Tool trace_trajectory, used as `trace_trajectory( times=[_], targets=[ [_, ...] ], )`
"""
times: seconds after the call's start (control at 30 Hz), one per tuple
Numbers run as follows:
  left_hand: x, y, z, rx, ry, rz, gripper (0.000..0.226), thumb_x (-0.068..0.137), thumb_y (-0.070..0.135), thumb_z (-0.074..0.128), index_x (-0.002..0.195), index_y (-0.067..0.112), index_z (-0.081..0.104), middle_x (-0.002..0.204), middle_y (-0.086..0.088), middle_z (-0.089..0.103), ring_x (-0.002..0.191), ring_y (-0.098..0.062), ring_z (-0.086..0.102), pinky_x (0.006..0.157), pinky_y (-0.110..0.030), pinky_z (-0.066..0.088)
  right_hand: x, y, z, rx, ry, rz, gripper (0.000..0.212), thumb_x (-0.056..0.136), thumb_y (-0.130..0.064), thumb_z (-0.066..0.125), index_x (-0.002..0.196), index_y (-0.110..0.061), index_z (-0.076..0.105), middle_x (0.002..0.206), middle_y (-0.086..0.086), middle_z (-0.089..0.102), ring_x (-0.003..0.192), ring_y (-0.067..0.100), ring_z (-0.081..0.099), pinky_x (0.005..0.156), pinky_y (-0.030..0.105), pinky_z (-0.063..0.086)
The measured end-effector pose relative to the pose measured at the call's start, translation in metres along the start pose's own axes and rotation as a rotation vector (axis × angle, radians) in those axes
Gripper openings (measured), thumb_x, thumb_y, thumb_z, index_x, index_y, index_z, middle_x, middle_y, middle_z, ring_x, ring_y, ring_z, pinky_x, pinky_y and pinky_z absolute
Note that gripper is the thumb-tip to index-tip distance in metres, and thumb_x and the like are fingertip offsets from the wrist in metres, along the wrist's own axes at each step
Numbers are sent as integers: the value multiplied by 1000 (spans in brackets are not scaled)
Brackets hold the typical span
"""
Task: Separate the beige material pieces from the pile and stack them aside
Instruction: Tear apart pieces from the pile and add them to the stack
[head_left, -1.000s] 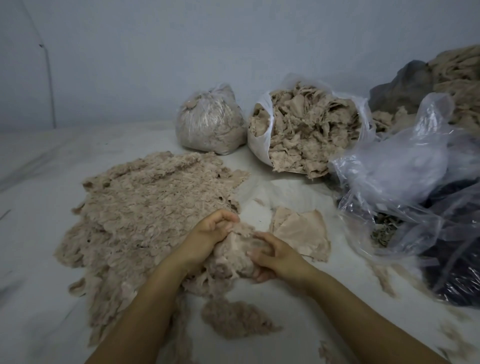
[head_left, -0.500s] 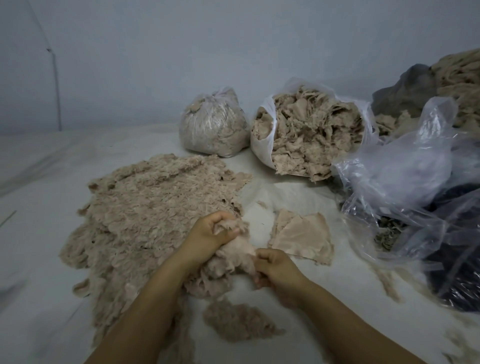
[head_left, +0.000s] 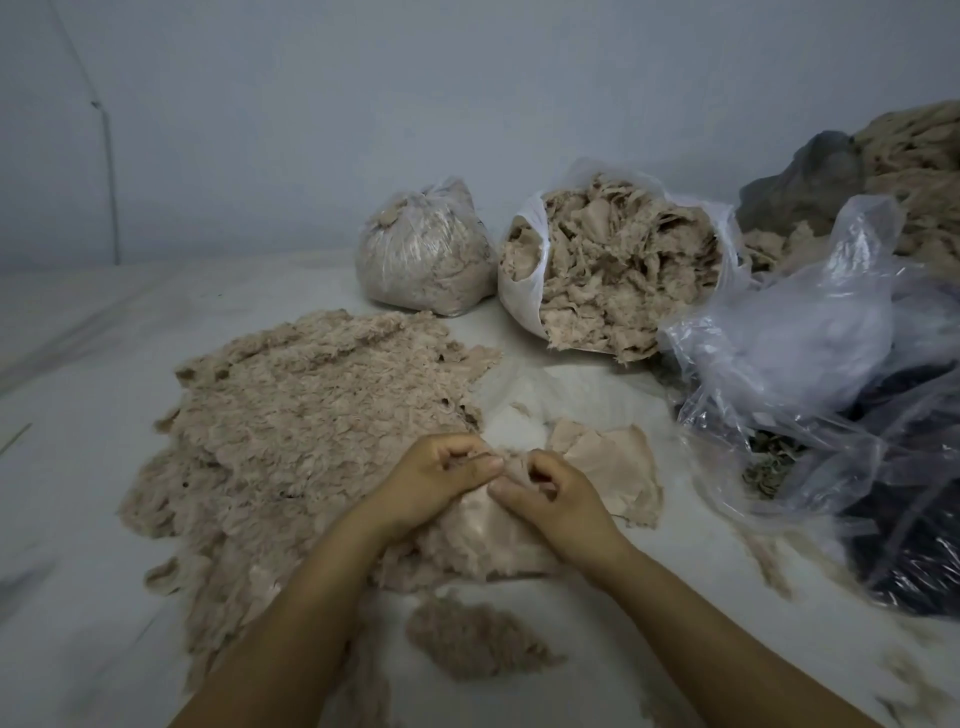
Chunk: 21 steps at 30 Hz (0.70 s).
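Hands are now working closer together than half a second ago: the left hand (head_left: 434, 480) is no longer clutching a raised clump against the pile but is lying lower, fingers curled, thumb and fingertips pinching the top edge of a smooth beige sheet of material (head_left: 483, 535). The right hand (head_left: 545, 491) is mirroring it just beside, fingers curled and pinching the same edge, the two thumbs almost touching. The sheet is now lying spread flatter under both wrists.

Going left to right, the wide fluffy pinkish-beige pile of material scraps (head_left: 291, 436) is covering the white floor sheet (head_left: 72, 519) on the left, its near edge passing under the left forearm. A small loose tuft of the same fibre (head_left: 472, 642) is lying near, between the arms. Right of the hands, the flat stack of separated beige pieces (head_left: 618, 467) is resting, partly hidden by the right hand. Farther off, a tied clear plastic bag of fine beige fibre (head_left: 423, 260) and an open white plastic bag stuffed with beige scraps (head_left: 618, 265) are standing side by side. At the right, crumpled clear plastic sheeting (head_left: 810, 364) is covering dark contents that are hard to make out, and the scene's edge is cutting it off.
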<state>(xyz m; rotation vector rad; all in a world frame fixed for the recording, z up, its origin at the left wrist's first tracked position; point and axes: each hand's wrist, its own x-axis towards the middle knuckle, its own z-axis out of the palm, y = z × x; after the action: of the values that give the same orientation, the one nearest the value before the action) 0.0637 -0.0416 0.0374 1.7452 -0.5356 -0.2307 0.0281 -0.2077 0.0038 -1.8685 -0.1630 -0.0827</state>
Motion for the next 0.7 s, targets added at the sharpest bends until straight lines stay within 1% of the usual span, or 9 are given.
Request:
trace_trajectory(
  times=[0.07, 0.13, 0.23, 0.3, 0.37, 0.43, 0.5, 0.57, 0.7],
  targets=[
    [1, -6, 2, 35, 65, 8, 11, 87, 16, 63, 76, 13, 64, 66, 9, 58, 64, -5, 52, 61, -15, 42, 3, 4, 4, 179, 70, -7, 28, 92, -20, 61, 65, -18, 52, 62, -8, 45, 58, 6, 41, 59, 25, 35],
    [-1, -14, -1, 159, 74, -11, 13, 90, 14, 62, 77, 14, 64, 66, 13, 57, 64, -3, 50, 61, -14, 40, 4, 5, 2, 263, 193, 13, 25, 94, -16, 56, 72, -4, 53, 65, 2, 48, 62, 13, 44, 61, 29, 37],
    [-5, -23, -9, 208, 113, -34, 24, 93, 12, 58, 70, 19, 59, 60, 15, 51, 57, 2, 44, 59, -11, 37, 5, 11, -4, 321, 253, 86, 25, 95, -18, 56, 72, -8, 52, 64, 5, 47, 63, 19, 42, 57, 27, 36],
    [-5, -22, -8, 151, 113, -33, 25, 95, 11, 54, 70, 18, 55, 65, 10, 48, 58, 0, 42, 58, -12, 36, 6, 10, -3, 303, 130, 127, 29, 92, -23, 62, 74, -1, 54, 68, 5, 51, 64, 22, 47, 60, 29, 40],
    [-1, -21, -1, 172, 77, -14, 24, 98, 12, 48, 74, 17, 50, 69, 6, 46, 61, 0, 42, 59, -14, 36, 7, 6, 3, 305, 39, 118, 25, 88, -22, 66, 69, -9, 59, 67, 1, 56, 64, 18, 53, 63, 27, 45],
    [3, -25, 6, 301, 145, 3, 25, 100, 17, 43, 75, 20, 44, 69, 8, 44, 61, 0, 39, 61, -20, 36, 10, 2, 8, 281, 110, 93, 26, 90, -13, 64, 65, -10, 57, 65, 3, 51, 63, 16, 48, 59, 23, 41],
    [4, -30, 3, 357, 303, -10, 27, 100, 19, 41, 73, 22, 40, 68, 8, 42, 61, -4, 38, 60, -27, 33, 13, 3, 7, 348, 252, 112, 23, 94, -11, 57, 77, 6, 58, 67, 12, 54, 62, 24, 49, 55, 26, 43],
    [3, -35, -7, 342, 425, -32, 28, 100, 18, 40, 72, 19, 39, 67, 6, 41, 62, -9, 38, 59, -29, 31, 15, 8, -5, 507, 367, 173, 25, 97, -14, 53, 94, 9, 60, 74, 19, 65, 63, 33, 58, 58, 35, 51],
    [0, -38, -14, 299, 367, -29, 20, 97, 24, 49, 78, 20, 50, 72, 9, 50, 64, -1, 45, 63, -25, 37, 18, 14, -18, 511, 382, 225, 25, 99, -20, 49, 93, -4, 68, 82, 11, 68, 78, 24, 62, 72, 31, 49]
  ],
)
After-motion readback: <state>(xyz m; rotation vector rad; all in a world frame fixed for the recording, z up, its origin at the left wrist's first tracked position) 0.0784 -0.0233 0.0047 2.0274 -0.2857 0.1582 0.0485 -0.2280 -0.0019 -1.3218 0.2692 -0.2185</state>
